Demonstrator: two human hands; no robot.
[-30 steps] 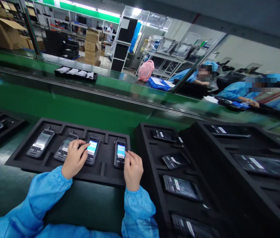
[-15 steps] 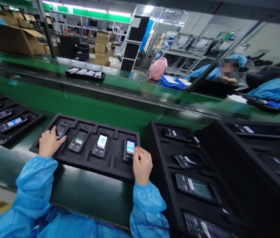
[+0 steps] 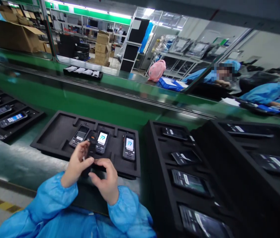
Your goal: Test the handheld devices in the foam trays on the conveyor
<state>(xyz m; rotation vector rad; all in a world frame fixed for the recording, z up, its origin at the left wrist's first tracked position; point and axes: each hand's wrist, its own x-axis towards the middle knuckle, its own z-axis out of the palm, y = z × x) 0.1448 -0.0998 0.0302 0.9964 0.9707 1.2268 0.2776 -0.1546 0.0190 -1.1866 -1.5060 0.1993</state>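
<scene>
My left hand (image 3: 77, 163) grips a black handheld radio (image 3: 91, 145), lifted above the tray's front edge and tilted, its dark back showing. My right hand (image 3: 106, 180) is at its lower end, thumb and forefinger on either side; part of that end is hidden. Below lies a black foam tray (image 3: 55, 137) with an empty slot at its left. Three similar radios lie there: a dark-screened radio (image 3: 80, 135), a middle radio (image 3: 102, 141) with a lit logo screen, and a right radio (image 3: 129, 146) showing the same logo.
Another foam tray (image 3: 31, 124) of radios sits at left. On the right, stacked trays (image 3: 155, 158) hold larger dark-screened devices. A glass-topped ledge (image 3: 120, 89) runs behind, bearing a small tray (image 3: 83, 72) and a pink fan-like object (image 3: 157, 71). Co-workers in blue sit beyond.
My left hand has taken the leftmost radio out of its slot and brought it right and nearer. My right hand has left the right radio, whose screen now displays a logo.
</scene>
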